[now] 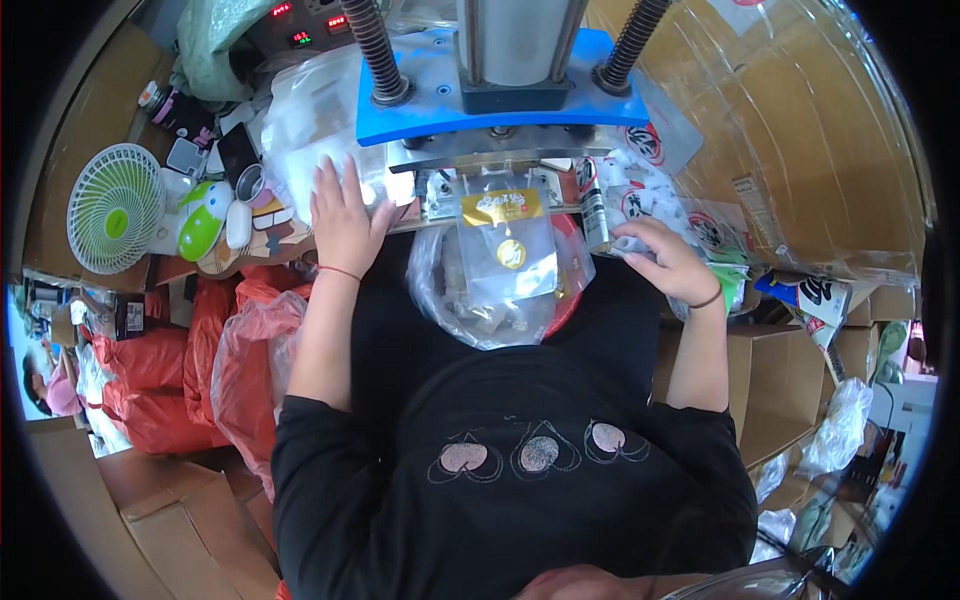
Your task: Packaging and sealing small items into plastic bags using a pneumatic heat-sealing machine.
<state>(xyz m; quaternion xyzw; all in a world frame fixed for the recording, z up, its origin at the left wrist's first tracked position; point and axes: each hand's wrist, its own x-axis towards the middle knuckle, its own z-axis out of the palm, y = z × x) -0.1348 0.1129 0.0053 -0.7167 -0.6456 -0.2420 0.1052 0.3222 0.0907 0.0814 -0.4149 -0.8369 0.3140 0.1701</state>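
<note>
Now, far left, a fan (115, 208); next, the left hand (345, 222) reaches over clear plastic sheets (300, 125), fingers stretched, thumb apart. Centre, a gold-printed clear pouch (508, 272) sits below the blue press (425, 95), draping over a red bin (564, 314). Rightward, beside a can (595, 215), the right hand (665, 260) pinches a pale wad (628, 243).
</note>
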